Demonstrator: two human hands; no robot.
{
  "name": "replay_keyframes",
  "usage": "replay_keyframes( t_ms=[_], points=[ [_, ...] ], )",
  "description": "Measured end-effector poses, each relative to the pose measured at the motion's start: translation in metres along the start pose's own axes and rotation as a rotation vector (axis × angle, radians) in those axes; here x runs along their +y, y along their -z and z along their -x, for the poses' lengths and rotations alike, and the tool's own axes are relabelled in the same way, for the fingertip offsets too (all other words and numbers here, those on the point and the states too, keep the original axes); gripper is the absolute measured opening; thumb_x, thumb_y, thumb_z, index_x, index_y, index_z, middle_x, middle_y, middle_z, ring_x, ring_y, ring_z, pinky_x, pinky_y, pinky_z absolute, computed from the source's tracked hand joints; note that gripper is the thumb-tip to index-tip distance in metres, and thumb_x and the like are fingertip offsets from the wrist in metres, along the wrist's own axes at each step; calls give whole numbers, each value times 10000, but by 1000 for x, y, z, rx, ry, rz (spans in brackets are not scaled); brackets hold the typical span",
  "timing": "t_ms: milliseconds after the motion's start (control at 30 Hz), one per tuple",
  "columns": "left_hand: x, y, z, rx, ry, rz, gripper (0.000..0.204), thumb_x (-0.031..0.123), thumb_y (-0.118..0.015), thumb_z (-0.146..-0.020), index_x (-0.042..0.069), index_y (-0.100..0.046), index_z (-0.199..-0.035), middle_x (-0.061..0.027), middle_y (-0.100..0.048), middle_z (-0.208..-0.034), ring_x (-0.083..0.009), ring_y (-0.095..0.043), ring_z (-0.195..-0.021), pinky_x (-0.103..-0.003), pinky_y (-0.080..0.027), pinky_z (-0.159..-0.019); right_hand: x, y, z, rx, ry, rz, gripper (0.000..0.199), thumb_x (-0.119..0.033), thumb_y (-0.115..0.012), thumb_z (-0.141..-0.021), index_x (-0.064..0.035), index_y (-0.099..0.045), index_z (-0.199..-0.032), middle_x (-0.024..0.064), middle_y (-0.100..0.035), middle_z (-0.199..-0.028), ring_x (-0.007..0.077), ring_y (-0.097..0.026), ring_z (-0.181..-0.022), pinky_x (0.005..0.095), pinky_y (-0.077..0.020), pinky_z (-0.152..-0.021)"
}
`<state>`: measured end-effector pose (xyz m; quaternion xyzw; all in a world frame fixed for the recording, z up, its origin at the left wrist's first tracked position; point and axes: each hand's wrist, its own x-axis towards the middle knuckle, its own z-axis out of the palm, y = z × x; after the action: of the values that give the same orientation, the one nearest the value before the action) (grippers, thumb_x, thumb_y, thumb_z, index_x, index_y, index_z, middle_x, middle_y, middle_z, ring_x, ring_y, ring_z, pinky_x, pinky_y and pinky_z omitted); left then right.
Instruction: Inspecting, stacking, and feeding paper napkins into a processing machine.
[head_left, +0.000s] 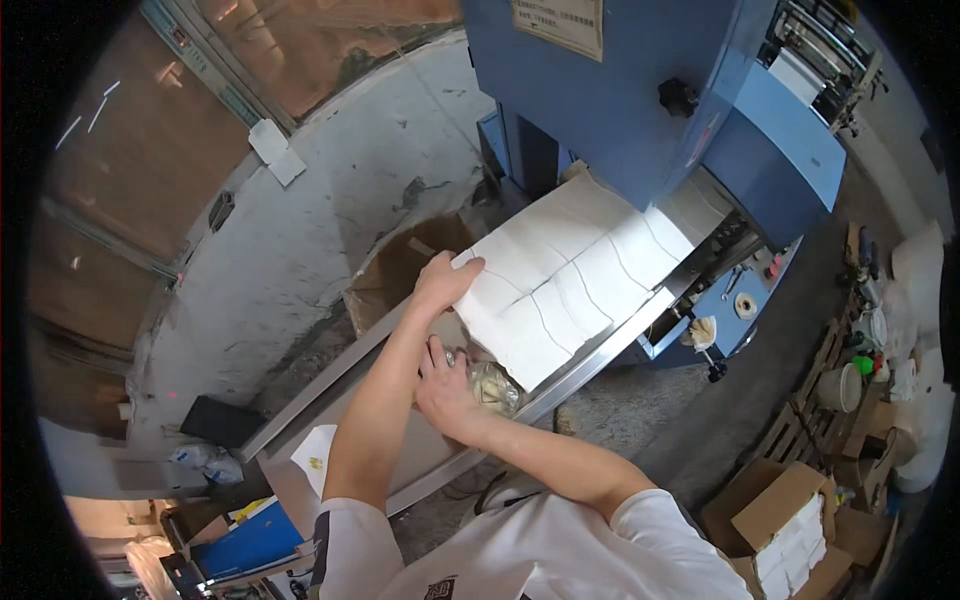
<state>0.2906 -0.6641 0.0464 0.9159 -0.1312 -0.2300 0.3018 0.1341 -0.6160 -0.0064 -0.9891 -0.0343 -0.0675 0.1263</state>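
Observation:
Several white paper stacks [560,285] lie side by side in rows on a long metal-edged conveyor bed [395,440] that leads out from a blue machine. My left hand [447,283] grips the near left corner of the stacks, its thumb on top and its other fingers mostly hidden. Closer to me, my right hand [447,392] is down at the bed just in front of the stacks, fingers bent and closed. Whatever it holds, if anything, is hidden. Beside it sits a crumpled clear plastic bundle [494,388], partly covered by the hand.
The blue machine [610,90] rises over the bed's far end. An open cardboard box [410,262] stands beyond the left rail. On the right are a blue shelf with a tape roll [745,306], a wooden pallet [800,410] and a carton of white paper [790,550].

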Motion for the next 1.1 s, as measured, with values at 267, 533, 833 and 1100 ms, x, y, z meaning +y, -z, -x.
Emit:
replay_keyframes(
  t_ms=[267, 533, 833, 1100],
  points=[
    [-9, 2, -12, -103, 9, 107, 529, 374, -616, -741, -48, -678, -1055, -200, -705, -942, -303, -698, -837, -388, -549, -692, -1, 5, -2, -32, 5, 35, 679, -397, -703, -780, -41, -529, -1331, 232, -354, -1444, 398, -285, -1352, 591, -395, -910],
    [-53, 26, -17, 65, -52, 85, 420, 277, -662, -681, -30, -719, -963, -152, -709, -851, -245, -688, -779, -333, -537, -722, -13, -8, -6, 27, -2, 36, 869, -419, -749, -741, -88, -371, -1450, 230, -358, -1443, 398, -302, -1349, 662, -346, -960],
    [-105, 167, 35, 64, -8, 633, 336, 187, -659, -731, 33, -665, -1029, -3, -624, -827, -108, -595, -707, -277, -512, -572, -6, 2, -17, 34, 126, 105, 786, -374, -754, -714, -80, -440, -1371, 230, -465, -1277, 413, -412, -1218, 591, -315, -1028],
    [-137, 175, 126, 140, -51, 123, 368, 183, -665, -703, -30, -702, -1001, -127, -712, -860, -204, -674, -797, -330, -524, -724, 74, 38, -81, -147, 14, 362, 443, -184, -597, -832, -24, -561, -1244, 239, -502, -1338, 386, -438, -1282, 475, -357, -1052]
  ],
)
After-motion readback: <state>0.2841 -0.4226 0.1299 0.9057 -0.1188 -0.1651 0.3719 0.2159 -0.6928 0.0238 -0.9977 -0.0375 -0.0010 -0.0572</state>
